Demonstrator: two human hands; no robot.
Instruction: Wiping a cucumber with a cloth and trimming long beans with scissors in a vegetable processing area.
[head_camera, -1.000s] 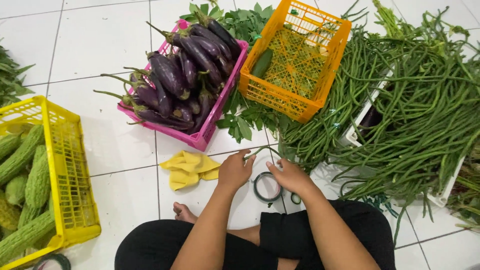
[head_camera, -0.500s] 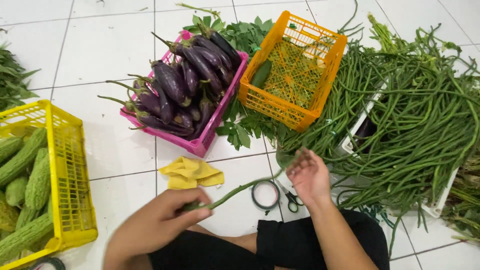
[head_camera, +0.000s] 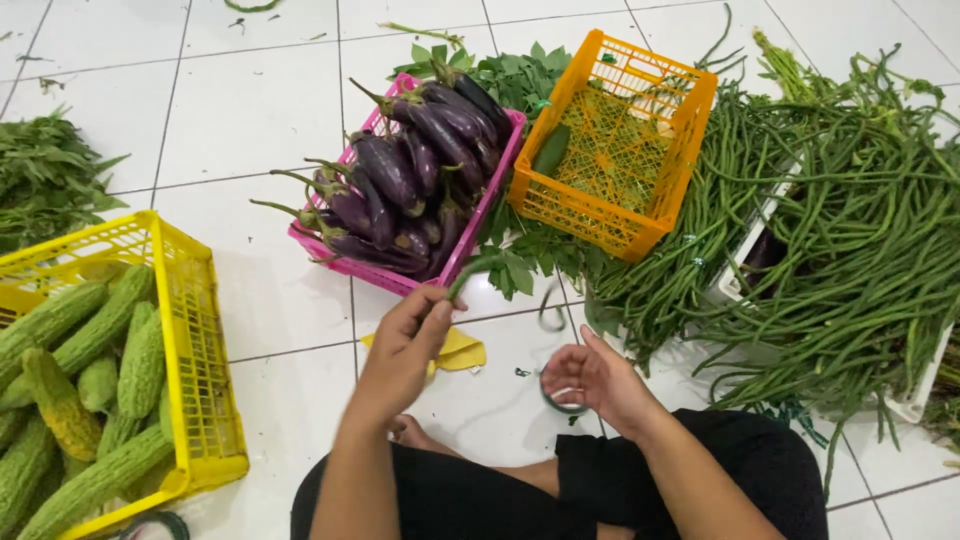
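1. White floor tiles (head_camera: 250, 90) with grey grout lines run under everything, and a few green scraps lie loose on them. No table, it's all straight on the floor.
2. Sitting cross-legged at the bottom edge is the person, black trousers (head_camera: 470, 500) and a bare foot (head_camera: 410, 432) poking out between the arms.
3. Their left hand (head_camera: 405, 345) is pinched shut around one long bean (head_camera: 475, 268), which sticks up toward the pink crate (head_camera: 400, 282) and is a bit blurred.
4. The right hand (head_camera: 600, 380) is palm up with fingers loosely curled and spread, holding nothing as far as I can see. It sits just above a small roll of tape (head_camera: 560, 400) on the tile.
5. A yellow cloth (head_camera: 460, 350) lies partly under the left hand.
6. That pink crate is heaped with purple eggplants (head_camera: 400, 185).
7. Beside it is an orange crate (head_camera: 625, 150), nearly bare inside apart from one green cucumber (head_camera: 552, 150) at its left wall. Leafy greens (head_camera: 520, 75) lie behind and under both crates.
8. Far right, a big pile of long beans (head_camera: 830, 220) spills over a white tray (head_camera: 745, 255).
9. On the left, a yellow crate (head_camera: 195, 340) holds bumpy bitter gourds (head_camera: 90, 370), with more leafy stalks (head_camera: 45, 175) behind it.
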